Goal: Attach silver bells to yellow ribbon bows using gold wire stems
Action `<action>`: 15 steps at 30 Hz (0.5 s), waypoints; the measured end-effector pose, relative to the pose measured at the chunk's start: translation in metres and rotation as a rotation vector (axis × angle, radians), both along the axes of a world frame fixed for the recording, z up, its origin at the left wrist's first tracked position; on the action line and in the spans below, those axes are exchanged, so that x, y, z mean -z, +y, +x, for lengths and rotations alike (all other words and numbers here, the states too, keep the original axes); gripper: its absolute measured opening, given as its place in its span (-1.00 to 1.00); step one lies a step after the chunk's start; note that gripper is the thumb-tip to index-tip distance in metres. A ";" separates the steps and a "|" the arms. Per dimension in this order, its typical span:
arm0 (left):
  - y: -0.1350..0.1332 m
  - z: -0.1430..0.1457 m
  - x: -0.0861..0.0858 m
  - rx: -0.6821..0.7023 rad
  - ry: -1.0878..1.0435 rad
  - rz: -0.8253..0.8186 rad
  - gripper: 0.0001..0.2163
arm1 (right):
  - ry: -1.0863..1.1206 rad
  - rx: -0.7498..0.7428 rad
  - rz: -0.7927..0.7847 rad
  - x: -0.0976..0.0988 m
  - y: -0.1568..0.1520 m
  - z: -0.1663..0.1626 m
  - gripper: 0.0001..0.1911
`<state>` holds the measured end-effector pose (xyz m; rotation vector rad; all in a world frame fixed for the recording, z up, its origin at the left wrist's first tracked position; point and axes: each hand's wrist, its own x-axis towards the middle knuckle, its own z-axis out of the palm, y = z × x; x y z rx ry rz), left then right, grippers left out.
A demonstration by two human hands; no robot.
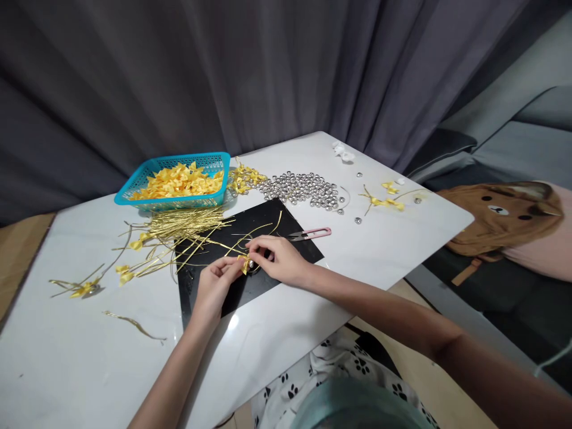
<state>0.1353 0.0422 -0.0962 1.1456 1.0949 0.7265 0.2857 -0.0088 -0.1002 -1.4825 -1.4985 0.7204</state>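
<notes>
Over the black mat, my left hand pinches a yellow ribbon bow between thumb and fingers. From the other side, my right hand closes its fingertips at a small silver bell right against the bow. Thin gold cords stick out around both hands, and I cannot tell which of them belong to the bow. Pink-handled thread snips lie on the mat's right edge, just beyond my right hand. A bundle of gold twist cords reaches onto the mat's left side.
A blue basket of yellow bows stands at the back left of the white table. Many silver bells are spread right of it. Loose bows with cords lie at right, others at left. A brown bear-faced bag rests beyond the table.
</notes>
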 end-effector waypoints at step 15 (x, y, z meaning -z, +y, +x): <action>-0.003 0.000 -0.006 -0.002 0.016 -0.029 -0.67 | 0.142 0.065 -0.062 0.008 0.005 -0.009 -0.92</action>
